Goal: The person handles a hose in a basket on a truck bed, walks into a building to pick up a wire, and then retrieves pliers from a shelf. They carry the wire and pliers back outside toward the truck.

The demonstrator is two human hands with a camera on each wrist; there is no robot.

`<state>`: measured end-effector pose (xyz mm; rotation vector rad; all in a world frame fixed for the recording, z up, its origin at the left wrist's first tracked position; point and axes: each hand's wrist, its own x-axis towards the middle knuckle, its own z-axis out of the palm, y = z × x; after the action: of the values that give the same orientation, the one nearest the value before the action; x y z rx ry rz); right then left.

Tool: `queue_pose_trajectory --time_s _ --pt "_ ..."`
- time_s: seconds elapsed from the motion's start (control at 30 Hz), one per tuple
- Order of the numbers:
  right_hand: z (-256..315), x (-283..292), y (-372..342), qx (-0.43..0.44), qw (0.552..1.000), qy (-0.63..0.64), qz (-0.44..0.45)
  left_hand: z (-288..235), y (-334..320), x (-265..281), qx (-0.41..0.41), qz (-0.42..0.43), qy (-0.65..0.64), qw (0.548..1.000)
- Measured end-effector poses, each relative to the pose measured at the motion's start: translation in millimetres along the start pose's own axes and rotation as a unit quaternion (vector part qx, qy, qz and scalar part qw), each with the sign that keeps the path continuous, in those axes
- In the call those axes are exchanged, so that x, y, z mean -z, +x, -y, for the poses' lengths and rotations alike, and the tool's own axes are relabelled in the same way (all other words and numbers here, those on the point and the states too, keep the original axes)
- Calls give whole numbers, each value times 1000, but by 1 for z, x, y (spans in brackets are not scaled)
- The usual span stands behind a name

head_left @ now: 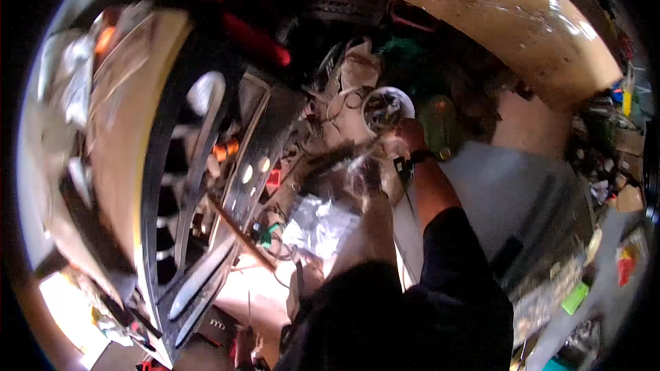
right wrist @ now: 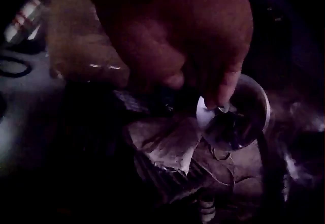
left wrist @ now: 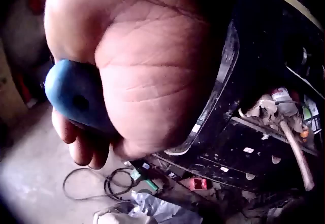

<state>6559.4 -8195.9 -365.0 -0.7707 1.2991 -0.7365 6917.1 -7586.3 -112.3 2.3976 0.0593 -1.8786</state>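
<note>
My left hand (left wrist: 147,76) grips a blue handle (left wrist: 66,93) with a rounded end and a dark hole in it; the rest of that tool is hidden by the palm. In the head view this left hand (head_left: 368,177) is blurred, low in front of the white round container (head_left: 407,98). My right hand (head_left: 411,136) is at the container's near rim, fingers pointing down into it. The dark right wrist view shows its fingertips pinching a small shiny piece (right wrist: 224,108) over the container (right wrist: 267,107), which has dark small items inside.
Left stands a black panel (head_left: 159,158) with slots and holes. A clear plastic bag (head_left: 320,223), a cable with a green connector (head_left: 267,235) and a red piece (head_left: 274,178) lie on the floor. Cardboard (head_left: 509,20) is at upper right, a grey sheet (head_left: 495,185) at right.
</note>
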Motion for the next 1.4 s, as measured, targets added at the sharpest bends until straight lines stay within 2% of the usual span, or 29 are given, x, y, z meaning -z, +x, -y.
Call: queue_pose_trajectory --time_s 0.03,0.07,0.1,0.17,0.27,0.3,0.33,0.4,0.43,0.57,0.63,0.67,0.73,0.77,0.8,0.83,0.87,0.9,0.93,0.97,1.0,1.03,1.1,1.13,1.2,1.33,1.4 --pt "-27 7 47 149 919 -365 -12 -15 -1 -18 11 -2 1 1000" --pt "-55 11 75 269 691 -671 -19 -22 -8 -24 29 -8 4 1000" --pt "-72 6 95 261 700 -665 -14 -31 -15 -25 46 -15 5 999" --pt "-91 -10 126 187 760 -618 -76 -46 -28 -26 88 -36 9 995" --pt "-122 -21 159 190 768 -609 -55 -64 -40 -27 140 -69 12 988" --pt "-144 -22 171 240 774 -581 -82 -69 -43 -29 154 -78 14 985" --pt "-157 -25 180 232 780 -577 -77 -75 -45 -31 166 -84 15 982" --pt "-166 -28 190 259 781 -564 -69 -84 -48 -32 185 -98 16 978" --pt "-171 -33 194 272 790 -540 -101 -89 -49 -32 193 -101 18 976" --pt "-166 -34 218 249 814 -521 -65 -103 -53 -38 215 -115 13 970" --pt "-157 -31 232 24 855 -516 40 -109 -57 -42 220 -122 11 968" --pt "-159 -33 234 25 857 -513 45 -111 -60 -44 223 -125 11 967" --pt "-167 -28 229 74 935 -347 0 -115 -67 -46 224 -130 10 966" --pt "-182 -30 231 69 996 -54 -21 -115 -73 -48 225 -131 11 965" --pt "-194 -19 218 64 996 -56 -21 -116 -79 -48 223 -131 13 966" --pt "-162 -20 191 160 960 -226 -49 -117 -83 -48 218 -131 12 967" --pt "-131 -21 177 252 884 -386 -78 -116 -87 -47 214 -129 12 968" --pt "-196 -2 188 129 977 -159 -59 -113 -95 -47 207 -128 11 970" --pt "-259 17 199 16 990 95 -100 -110 -100 -44 197 -127 9 972" --pt "-183 7 157 -75 944 320 -39 -107 -105 -43 187 -126 7 974" --pt "-96 -6 112 -185 835 517 -25 -99 -110 -41 175 -124 5 977" --pt "-60 -11 83 -177 839 514 -20 -91 -116 -39 165 -124 1 978" --pt "-5 -18 35 -157 915 372 5 -71 -125 -34 141 -121 -8 983" --pt "20 -21 7 -148 919 365 8 -56 -129 -31 125 -122 -14 985" --pt "69 -39 -39 -102 961 244 84 -22 -131 -30 97 -122 -34 987" --pt "172 -104 -140 -33 974 151 164 64 -127 -49 39 -135 -100 985" --pt "235 -144 -202 51 959 42 276 117 -114 -63 14 -146 -145 978"
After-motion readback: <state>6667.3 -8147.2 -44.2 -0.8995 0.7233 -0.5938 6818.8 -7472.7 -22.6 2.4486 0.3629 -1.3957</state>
